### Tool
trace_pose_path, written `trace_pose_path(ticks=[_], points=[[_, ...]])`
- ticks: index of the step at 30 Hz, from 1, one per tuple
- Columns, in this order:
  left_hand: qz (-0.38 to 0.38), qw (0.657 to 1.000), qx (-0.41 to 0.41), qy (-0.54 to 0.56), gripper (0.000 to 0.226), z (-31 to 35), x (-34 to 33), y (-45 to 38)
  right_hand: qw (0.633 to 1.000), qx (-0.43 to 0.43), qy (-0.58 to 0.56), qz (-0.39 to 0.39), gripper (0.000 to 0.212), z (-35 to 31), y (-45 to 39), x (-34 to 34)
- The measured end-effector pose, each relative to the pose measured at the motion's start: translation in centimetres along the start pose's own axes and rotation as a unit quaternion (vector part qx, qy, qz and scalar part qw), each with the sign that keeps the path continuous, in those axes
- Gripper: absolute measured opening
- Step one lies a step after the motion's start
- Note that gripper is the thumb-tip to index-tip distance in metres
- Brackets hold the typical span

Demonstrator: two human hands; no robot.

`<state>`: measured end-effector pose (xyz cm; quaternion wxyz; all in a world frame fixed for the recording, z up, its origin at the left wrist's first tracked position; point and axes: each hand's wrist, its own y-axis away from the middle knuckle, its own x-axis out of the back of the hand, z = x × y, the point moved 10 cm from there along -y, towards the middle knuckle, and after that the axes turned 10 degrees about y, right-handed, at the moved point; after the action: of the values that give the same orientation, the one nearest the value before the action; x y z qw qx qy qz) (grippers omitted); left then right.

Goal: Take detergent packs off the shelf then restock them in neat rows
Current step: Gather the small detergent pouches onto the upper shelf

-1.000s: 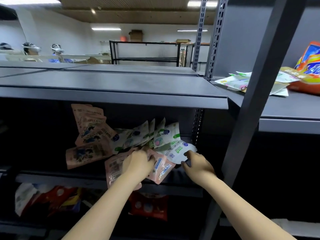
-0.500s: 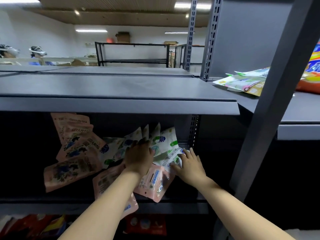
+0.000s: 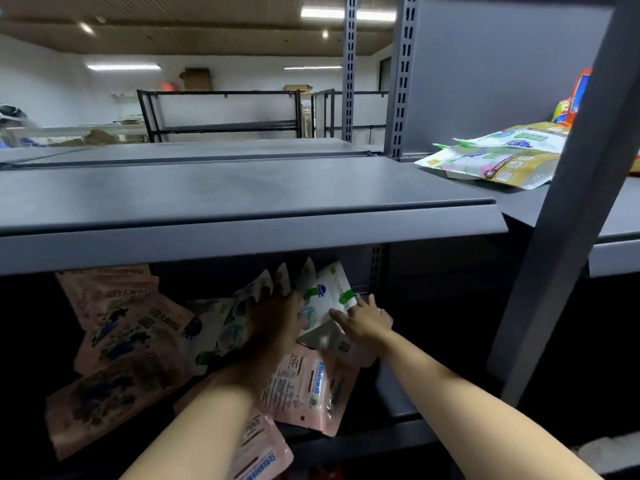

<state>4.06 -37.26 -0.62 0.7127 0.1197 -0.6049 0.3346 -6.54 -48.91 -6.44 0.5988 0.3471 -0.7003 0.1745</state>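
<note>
1. The white packs (image 3: pixel 325 303) stand leaning in a fan on the dim lower shelf (image 3: pixel 408 403), long axes upright, between both hands
2. Left hand (image 3: pixel 273 323) reaches among them; whether its fingers grip, I cannot tell
3. Right hand (image 3: pixel 363 322) is nearer the end pack, fingers (image 3: pixel 341 317) spread flat against it
4. Pink packs (image 3: pixel 304 386) are glossy, floppy pouches sprawled beside them

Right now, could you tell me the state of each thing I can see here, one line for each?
Left hand: reaching into the white packs, finger pose hidden in shadow.
Right hand: fingers straight, touching a white pack.
White packs: upright, leaning, fanned unevenly.
Pink packs: tilted, overlapping, not in rows.
Front pink pack: leaning over the shelf edge.
Packs on the upper shelf: lying flat, stacked.
</note>
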Motion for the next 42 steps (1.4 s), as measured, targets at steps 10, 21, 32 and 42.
trace_pose_path(ticks=[10, 21, 32, 42], points=[[0.125, 0.991, 0.054, 0.006, 0.035, -2.0, 3.3, -0.4, 0.945, 0.035, -0.247, 0.214, 0.025, -1.7, 3.0, 7.2], [0.344, 0.875, 0.021, 0.339, 0.043, 0.6, 10.6, 5.0, 0.858, 0.035, -0.396, 0.326, 0.021, 2.3, 7.5, 11.3], [0.385, 0.856, 0.093, 0.333, 0.033, 3.8, 9.8, 13.5, 0.837, 0.093, -0.367, 0.394, 0.026, 5.1, 16.5, 12.8], [0.435, 0.849, 0.006, 0.301, 0.036, 7.2, 13.8, 21.3, 0.804, 0.1, -0.341, 0.476, 0.023, 6.6, 26.0, 13.0]])
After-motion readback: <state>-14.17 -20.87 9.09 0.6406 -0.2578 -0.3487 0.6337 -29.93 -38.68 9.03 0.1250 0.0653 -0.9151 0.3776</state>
